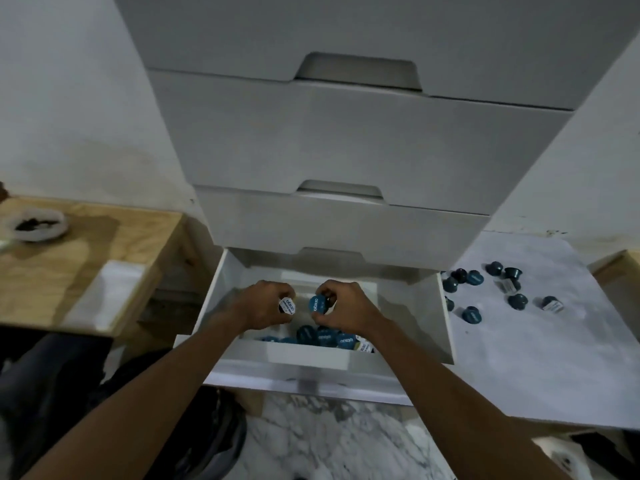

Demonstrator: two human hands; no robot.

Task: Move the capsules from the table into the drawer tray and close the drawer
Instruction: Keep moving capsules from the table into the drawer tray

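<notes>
The bottom drawer [445, 327] of a white cabinet stands pulled out. A white tray [308, 355] inside it holds several blue capsules [325, 336]. Both hands hover over that tray. My left hand [263, 306] is closed around a capsule with a white lid [287, 305]. My right hand [341, 306] pinches a capsule with a blue lid [317, 304]. To the right of the drawer, several dark blue capsules [498, 289] lie scattered on the white table [540, 358].
Three shut drawers [346, 150] rise above the drawer that is pulled out. On the left is a wooden table [86, 244] with a small white bowl [34, 225] and a white sheet [104, 292]. Marble floor [329, 441] lies below.
</notes>
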